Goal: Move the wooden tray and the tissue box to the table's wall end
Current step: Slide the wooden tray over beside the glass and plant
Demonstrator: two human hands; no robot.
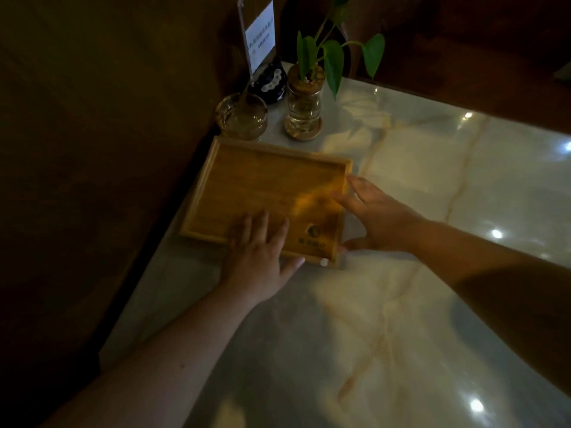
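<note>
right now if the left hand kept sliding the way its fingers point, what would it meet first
The left hand lies flat on the tray, fingers pointing at the far rim; past it, likely the plant jar, though depth is unclear.

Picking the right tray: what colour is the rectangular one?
Golden-brown wood, dark round logo near one corner; head view.

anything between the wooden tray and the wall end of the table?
Yes. A glass ashtray and a plant jar stand just past the wooden tray's far rim, with a sign holder behind them. Both hands, left and right, rest on the tray. No tissue box in view.
</note>
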